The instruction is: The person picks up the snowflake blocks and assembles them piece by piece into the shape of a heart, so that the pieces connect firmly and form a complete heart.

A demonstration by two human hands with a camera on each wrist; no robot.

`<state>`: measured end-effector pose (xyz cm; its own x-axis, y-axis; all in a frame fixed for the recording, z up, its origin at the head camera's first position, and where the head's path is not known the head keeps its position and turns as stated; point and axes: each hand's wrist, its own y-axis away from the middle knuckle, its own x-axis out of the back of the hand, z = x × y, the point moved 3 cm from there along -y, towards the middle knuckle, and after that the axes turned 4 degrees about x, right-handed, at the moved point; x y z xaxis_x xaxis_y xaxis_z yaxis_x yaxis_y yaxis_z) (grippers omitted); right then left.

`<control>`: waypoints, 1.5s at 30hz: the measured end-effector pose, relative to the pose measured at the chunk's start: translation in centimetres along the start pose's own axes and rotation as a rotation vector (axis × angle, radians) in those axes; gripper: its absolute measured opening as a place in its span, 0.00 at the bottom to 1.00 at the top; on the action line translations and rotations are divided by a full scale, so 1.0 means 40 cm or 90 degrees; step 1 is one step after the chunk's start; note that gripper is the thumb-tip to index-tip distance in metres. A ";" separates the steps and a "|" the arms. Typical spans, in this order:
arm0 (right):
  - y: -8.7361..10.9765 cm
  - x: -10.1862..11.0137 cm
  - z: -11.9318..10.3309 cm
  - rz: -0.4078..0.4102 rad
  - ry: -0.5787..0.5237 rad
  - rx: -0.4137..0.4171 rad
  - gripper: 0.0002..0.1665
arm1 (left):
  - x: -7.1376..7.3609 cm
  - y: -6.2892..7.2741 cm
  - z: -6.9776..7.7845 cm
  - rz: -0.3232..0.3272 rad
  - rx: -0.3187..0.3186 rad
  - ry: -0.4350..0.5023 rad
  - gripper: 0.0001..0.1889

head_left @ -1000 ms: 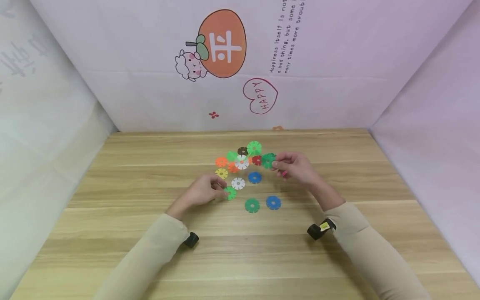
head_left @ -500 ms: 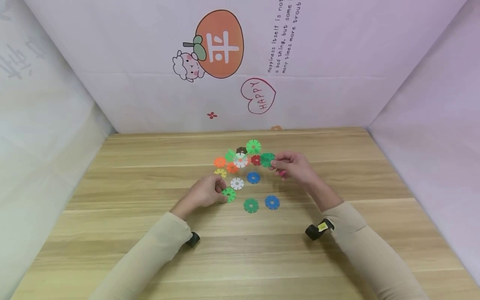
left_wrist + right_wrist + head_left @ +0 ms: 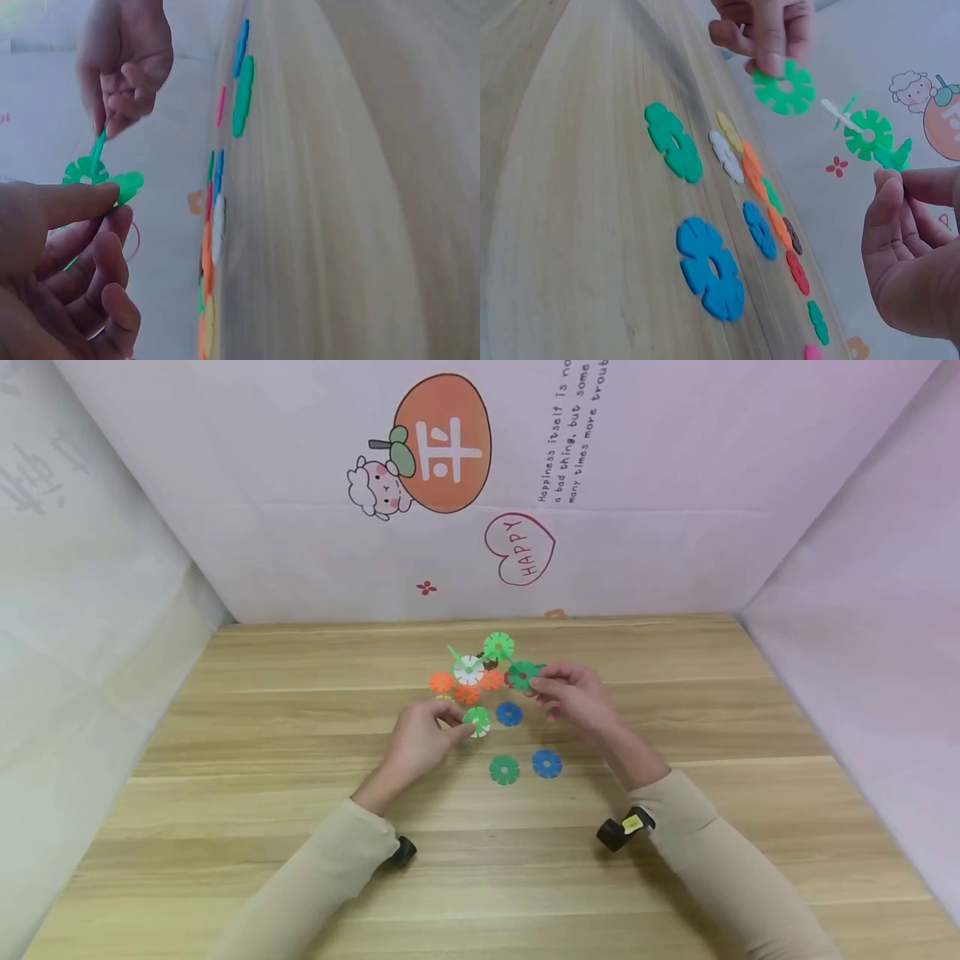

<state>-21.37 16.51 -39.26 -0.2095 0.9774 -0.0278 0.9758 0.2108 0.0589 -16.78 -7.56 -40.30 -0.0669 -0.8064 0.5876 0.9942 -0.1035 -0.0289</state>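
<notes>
Against pale printed wall (image 3: 645, 510), above wooden table (image 3: 495, 877): at frame centre, pinching light-green disc (image 3: 802, 91) with left hand (image 3: 424, 737); slightly higher and right, pinching dark-green disc (image 3: 522, 667) of linked cluster (image 3: 498, 638) with right hand (image 3: 579, 695). Probably light, stiff, slightly slippery; best to take by rim (image 3: 811, 90), gently.

"What stands beyond the wood-grained worktop (image 3: 480, 885)?"

"A pale backdrop (image 3: 300, 560), printed with a round orange fruit (image 3: 472, 410) and a white sheep (image 3: 375, 491) touching it."

"And lower down?"

"A red heart outline (image 3: 520, 549) reading HAPPY, plus a small red flower (image 3: 426, 587). English lettering (image 3: 576, 435) runs sideways, above and right of the heart."
</notes>
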 end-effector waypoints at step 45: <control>0.016 -0.096 -0.012 0.002 -0.107 0.077 0.07 | -0.049 -0.001 0.122 0.242 -0.333 -0.076 0.08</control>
<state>-19.96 12.88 -38.65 -0.2029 0.9597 -0.1943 0.9790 0.1946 -0.0612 -16.29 -3.13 -37.48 0.3208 -0.7757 0.5434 0.7728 -0.1172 -0.6237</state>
